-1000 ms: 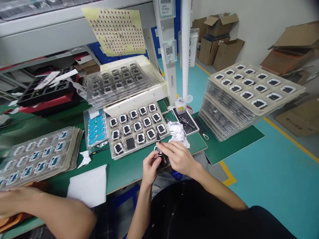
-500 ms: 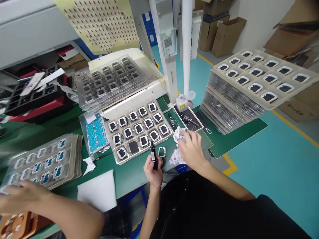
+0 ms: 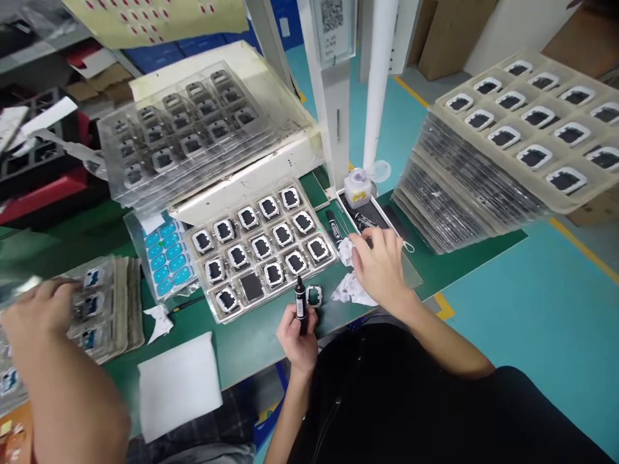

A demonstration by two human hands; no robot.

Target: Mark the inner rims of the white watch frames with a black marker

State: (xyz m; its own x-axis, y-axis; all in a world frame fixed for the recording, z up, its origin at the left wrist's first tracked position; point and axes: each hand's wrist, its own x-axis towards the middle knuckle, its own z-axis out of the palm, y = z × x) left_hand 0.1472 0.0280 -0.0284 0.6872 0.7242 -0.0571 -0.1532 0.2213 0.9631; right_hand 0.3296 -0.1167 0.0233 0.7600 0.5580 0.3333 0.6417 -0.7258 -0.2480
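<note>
Left hand [image 3: 298,333]: grip closed around a small black marker-like pen with a white label band [image 3: 300,304], held upright, tip up, at the near edge of the green mat surface [image 3: 251,338].

Right hand [image 3: 380,265]: fingers curled down onto crumpled white tissue [image 3: 352,291], to the right of the pen; whether the grip pinches anything cannot be told.

Small square black part with a pale frame [image 3: 314,296]: lies flat on the surface just right of the pen, between the two hands, apart from both.

Clear plastic tray of black square parts in white frames [image 3: 261,245]: just beyond the pen; one pocket nearest the pen holds a plain dark square.

Sheet of blue stickers [image 3: 167,254]: left of that tray, touching it.

Black marker [image 3: 333,226] and shallow black dish with a small capped white bottle [image 3: 358,187]: beyond the right hand.

Tall slanted stack of clear trays [image 3: 488,161]: far right of the pen.

White folded cloth [image 3: 178,383]: near left of the pen, on the surface edge.

Another person's hand [image 3: 41,309]: far left, resting on a stack of trays with blue parts [image 3: 104,303].
</note>
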